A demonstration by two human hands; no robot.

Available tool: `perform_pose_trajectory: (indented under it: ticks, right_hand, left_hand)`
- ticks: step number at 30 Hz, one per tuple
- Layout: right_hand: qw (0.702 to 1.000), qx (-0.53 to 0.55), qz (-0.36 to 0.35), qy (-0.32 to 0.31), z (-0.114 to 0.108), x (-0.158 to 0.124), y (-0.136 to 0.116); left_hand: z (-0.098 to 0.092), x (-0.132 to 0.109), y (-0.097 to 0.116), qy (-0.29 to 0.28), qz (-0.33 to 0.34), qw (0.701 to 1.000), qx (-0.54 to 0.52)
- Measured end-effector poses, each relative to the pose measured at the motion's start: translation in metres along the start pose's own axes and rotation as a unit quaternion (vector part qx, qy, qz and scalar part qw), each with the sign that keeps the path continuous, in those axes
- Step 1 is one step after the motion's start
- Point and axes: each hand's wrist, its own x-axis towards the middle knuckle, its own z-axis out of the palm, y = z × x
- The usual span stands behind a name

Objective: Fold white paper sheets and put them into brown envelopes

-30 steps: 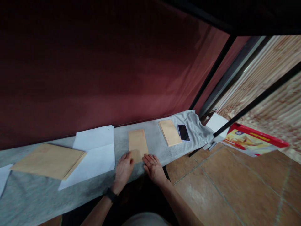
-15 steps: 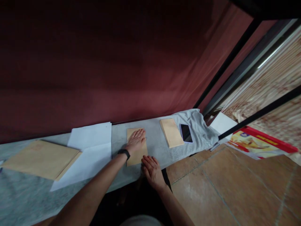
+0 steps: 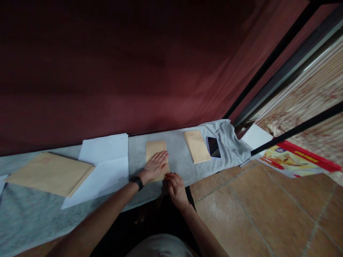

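Observation:
A small tan envelope [image 3: 155, 147] lies on the grey cloth-covered table [image 3: 177, 157] in front of me. My left hand [image 3: 155, 166] rests flat on its near half, fingers stretched out and together. My right hand [image 3: 173, 185] sits at the envelope's near right corner by the table edge, its fingers curled down onto the edge; what they grip is unclear. A black band circles my left wrist.
A stack of small tan envelopes [image 3: 196, 146] and a dark phone [image 3: 214, 147] lie to the right. White paper sheets [image 3: 104, 167] and large tan envelopes [image 3: 48, 173] lie to the left. A dark red curtain hangs behind. A red printed box [image 3: 292, 159] rests on the tiled floor.
My left hand went from the envelope's near edge up onto it, then drew back toward me a little. My right-hand fingers have curled at the near corner.

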Motion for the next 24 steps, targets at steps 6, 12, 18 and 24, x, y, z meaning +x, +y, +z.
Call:
perform_pose_trajectory:
  ticks: [6, 12, 18, 24]
  right_hand:
    - [0.999, 0.011, 0.023, 0.025, 0.002, 0.0, -0.002]
    - [0.997, 0.033, 0.045, 0.05, 0.006, -0.001, -0.003]
    - [0.998, 0.035, 0.045, 0.019, -0.003, 0.012, -0.003]
    - [0.981, -0.077, -0.081, -0.156, 0.005, 0.052, 0.005]
  left_hand:
    - [-0.005, -0.04, 0.024, -0.001, 0.059, 0.998, -0.01]
    - [-0.01, -0.071, 0.039, 0.004, 0.093, 0.995, -0.023]
    - [-0.011, -0.093, 0.049, -0.009, 0.097, 0.995, -0.023]
    - [-0.008, -0.1, 0.054, -0.012, 0.059, 0.997, -0.047]
